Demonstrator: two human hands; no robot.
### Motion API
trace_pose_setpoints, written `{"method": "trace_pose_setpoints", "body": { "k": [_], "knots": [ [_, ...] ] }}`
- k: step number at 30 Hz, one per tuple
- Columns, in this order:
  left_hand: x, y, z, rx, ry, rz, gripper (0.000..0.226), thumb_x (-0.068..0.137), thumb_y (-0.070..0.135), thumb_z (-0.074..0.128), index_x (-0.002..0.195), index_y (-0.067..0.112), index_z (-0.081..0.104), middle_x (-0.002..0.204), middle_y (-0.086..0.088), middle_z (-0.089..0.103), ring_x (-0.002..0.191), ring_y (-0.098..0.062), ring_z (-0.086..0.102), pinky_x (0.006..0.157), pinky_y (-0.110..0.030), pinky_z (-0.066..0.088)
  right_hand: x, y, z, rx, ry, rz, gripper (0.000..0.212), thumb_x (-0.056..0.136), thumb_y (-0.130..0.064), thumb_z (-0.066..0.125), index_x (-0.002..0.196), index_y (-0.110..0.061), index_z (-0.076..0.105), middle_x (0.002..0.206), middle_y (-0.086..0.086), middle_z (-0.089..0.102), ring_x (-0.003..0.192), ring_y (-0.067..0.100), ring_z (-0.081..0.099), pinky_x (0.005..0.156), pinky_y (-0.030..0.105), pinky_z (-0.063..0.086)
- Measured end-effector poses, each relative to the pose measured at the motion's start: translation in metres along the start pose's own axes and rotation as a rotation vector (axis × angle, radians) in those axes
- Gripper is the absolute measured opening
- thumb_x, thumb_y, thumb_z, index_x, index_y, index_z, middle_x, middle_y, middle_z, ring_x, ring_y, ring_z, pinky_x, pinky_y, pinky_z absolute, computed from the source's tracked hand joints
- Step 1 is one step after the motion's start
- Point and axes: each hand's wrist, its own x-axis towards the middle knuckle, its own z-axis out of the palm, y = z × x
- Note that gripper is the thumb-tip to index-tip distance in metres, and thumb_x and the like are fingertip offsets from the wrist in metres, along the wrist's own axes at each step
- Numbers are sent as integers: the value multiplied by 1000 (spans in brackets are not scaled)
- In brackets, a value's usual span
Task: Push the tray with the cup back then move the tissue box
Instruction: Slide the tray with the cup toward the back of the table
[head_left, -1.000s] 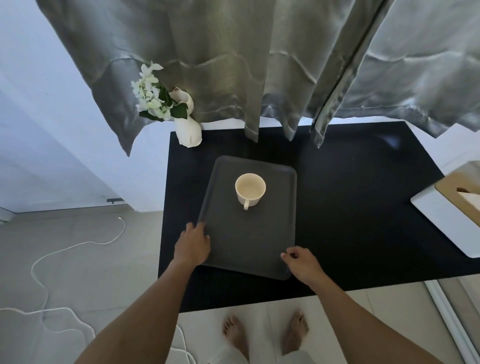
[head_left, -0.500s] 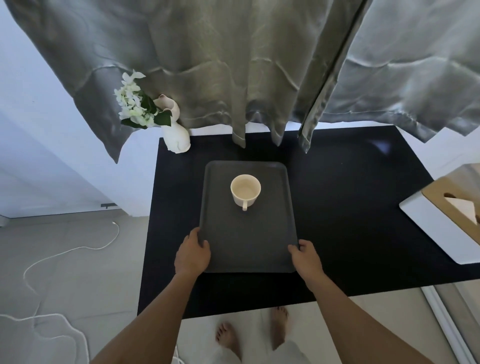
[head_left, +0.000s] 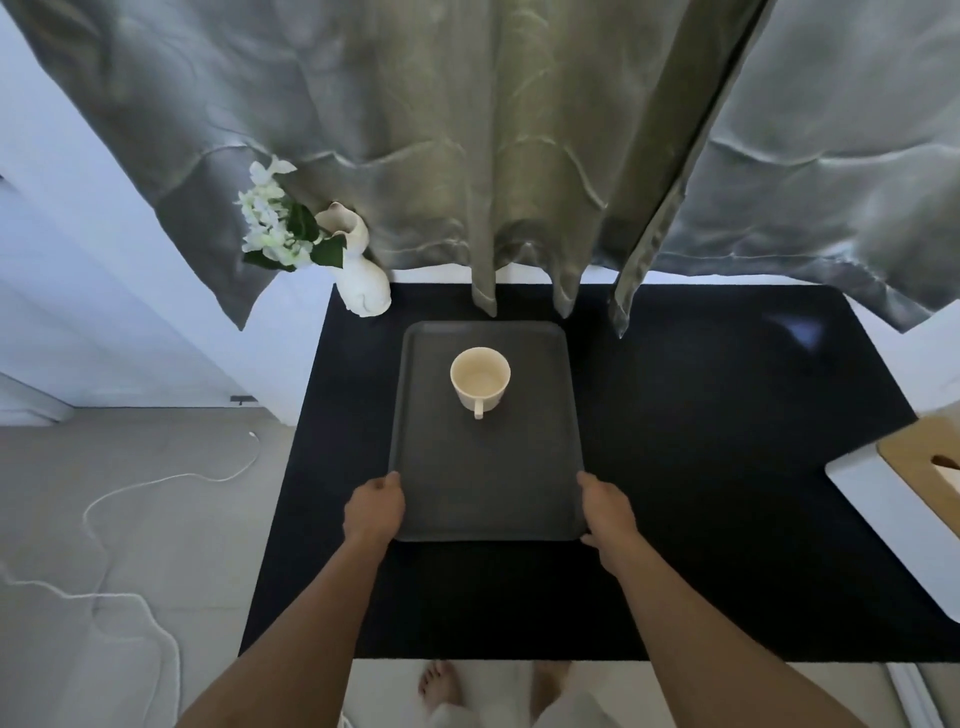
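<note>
Both hands on the near corners of the grey tray (head_left: 485, 467), which sits flat on the black table (head_left: 701, 415). Left hand (head_left: 375, 506) wraps the near-left corner, fingers curled together against the tray's left edge; fingertips hidden under the rim, so can't tell how far they go under. Right hand (head_left: 605, 506) mirrors it on the near-right corner, fingers together, curled along the right edge, thumb side toward the tray. Neither hand lifts it visibly; tray looks level.

Cream cup (head_left: 480, 376) stands upright on the tray, well beyond the fingers, toward the far half, centred between the two hands; handle points back toward the person. Cup looks empty.

Far edge of the tray sits just short of the hanging grey curtain (head_left: 467, 156). White vase with white flowers (head_left: 358, 275) stands beyond and left of the left-hand fingers, at the table's far-left corner, near the tray's far-left corner but apart from it.

Tissue box (head_left: 914, 499), white with a wooden top, lies well to the right of the right-hand fingers at the table's right edge, partly cut off by the frame; untouched.

White cable (head_left: 130, 493) on the floor left of the table. Bare feet (head_left: 441, 686) below the near edge.
</note>
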Motion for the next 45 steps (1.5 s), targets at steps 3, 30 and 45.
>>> {"method": "trace_pose_setpoints", "body": {
  "k": [3,30,45],
  "knots": [
    [4,13,3,-75,41,-36,48,99,39,41,129,5,58,127,-21,58,113,-39,55,100,-49,46,15,-13,-2,39,-44,8,50,98,-43,43,140,-14,46,137,11,51,116,30,50,101,49,44],
    [45,69,19,-513,229,-116,48,96,36,41,134,11,56,135,-14,57,122,-35,52,105,-46,39,67,-69,-2,149,-250,-50,58,97,-46,46,149,-22,36,149,8,44,134,30,44,102,50,42],
    [-17,64,23,-556,192,44,38,92,41,46,103,10,65,111,-17,67,112,-36,60,98,-48,45,32,-61,-39,115,-320,-123,52,99,-41,45,144,-15,43,142,11,52,128,28,52,107,50,43]
  ]
}}
